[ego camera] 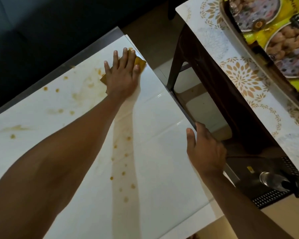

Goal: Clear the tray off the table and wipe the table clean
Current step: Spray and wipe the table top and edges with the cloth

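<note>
White and glossy, the table point(154, 128) carries brown spots and smears across its far-left half and a trail of drops running toward the near edge. The left hand point(122, 75) lies flat near the far corner with fingers straight and spread, pressing a yellow cloth point(139, 63) onto the surface; the cloth's corners show beside the fingers and by the wrist. The right hand point(204, 149) grips the table's right edge, thumb on top and fingers curled over the side. Just beside the table, on a neighbouring table point(212, 54) covered by a cloth with gold leaf patterns, stands the brown tray point(248, 49), holding yellow snack packets point(283, 37) printed with pictures of food. Below, on a low dark shelf, a black mesh basket point(269, 197) contains a steel cup point(267, 178).
</note>
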